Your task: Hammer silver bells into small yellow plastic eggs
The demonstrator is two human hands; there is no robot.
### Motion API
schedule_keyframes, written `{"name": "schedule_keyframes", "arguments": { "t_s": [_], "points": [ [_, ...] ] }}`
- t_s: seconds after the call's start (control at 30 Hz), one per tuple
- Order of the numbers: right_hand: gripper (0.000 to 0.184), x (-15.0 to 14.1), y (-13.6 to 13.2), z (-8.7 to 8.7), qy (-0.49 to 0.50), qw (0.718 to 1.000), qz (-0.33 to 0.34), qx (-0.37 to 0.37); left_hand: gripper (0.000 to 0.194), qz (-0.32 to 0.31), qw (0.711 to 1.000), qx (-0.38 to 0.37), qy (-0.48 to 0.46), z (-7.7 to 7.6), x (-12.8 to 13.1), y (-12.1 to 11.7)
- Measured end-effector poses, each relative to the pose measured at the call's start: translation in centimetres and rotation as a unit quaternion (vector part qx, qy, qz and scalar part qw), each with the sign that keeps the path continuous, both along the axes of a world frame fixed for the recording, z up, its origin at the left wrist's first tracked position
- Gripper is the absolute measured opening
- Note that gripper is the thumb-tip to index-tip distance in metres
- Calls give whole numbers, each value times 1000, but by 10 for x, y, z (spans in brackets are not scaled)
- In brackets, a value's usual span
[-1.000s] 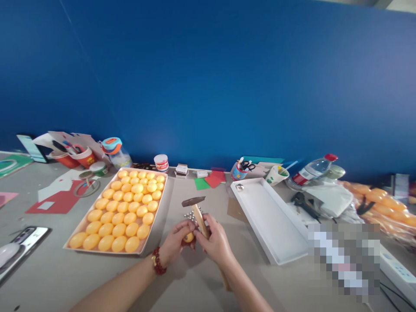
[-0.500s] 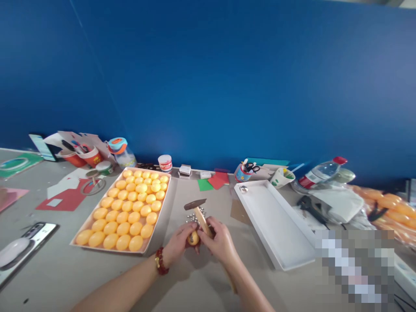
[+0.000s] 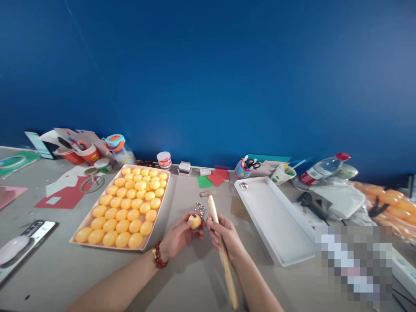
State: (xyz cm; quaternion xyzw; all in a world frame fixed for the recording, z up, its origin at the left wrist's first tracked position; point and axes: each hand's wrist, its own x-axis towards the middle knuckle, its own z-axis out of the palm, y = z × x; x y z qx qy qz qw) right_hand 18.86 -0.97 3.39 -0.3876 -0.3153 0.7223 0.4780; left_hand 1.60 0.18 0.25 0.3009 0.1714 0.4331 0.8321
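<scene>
Between the fingers of my left hand (image 3: pixel 180 236) is a yellow-orange ball (image 3: pixel 194 221) with dark marks on its top; it resembles the balls in the box. My right hand (image 3: pixel 225 234) is wrapped round the wooden handle of a hammer (image 3: pixel 224 259). The hammer's metal head is up, beyond my fingers, and the handle's end points toward me. Just past my hands lies a small heap of shiny metal pieces (image 3: pixel 200 209), partly hidden by my left hand. A beaded bracelet (image 3: pixel 159 255) is on my left wrist.
Left of my hands stands a shallow box (image 3: pixel 144 248) of orange balls. On the right is a white tray (image 3: pixel 276 225) with a small shiny object (image 3: pixel 243 186) in its far corner. Cups, bottles and coloured paper line the blue wall. A phone (image 3: pixel 40 229) lies at far left.
My hands have moved apart slightly. The hammer has swung away from the ball to the right and stands more upright; the ball in my left hand shows more fully.
</scene>
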Motion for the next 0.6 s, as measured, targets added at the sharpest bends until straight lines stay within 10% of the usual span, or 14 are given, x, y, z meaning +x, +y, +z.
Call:
{"name": "schedule_keyframes", "arguments": {
  "t_s": [0.6],
  "points": [
    [30,1,3,-13,114,991,65,-27,31,47,990,99,86,0,-3,-2]
  ]
}}
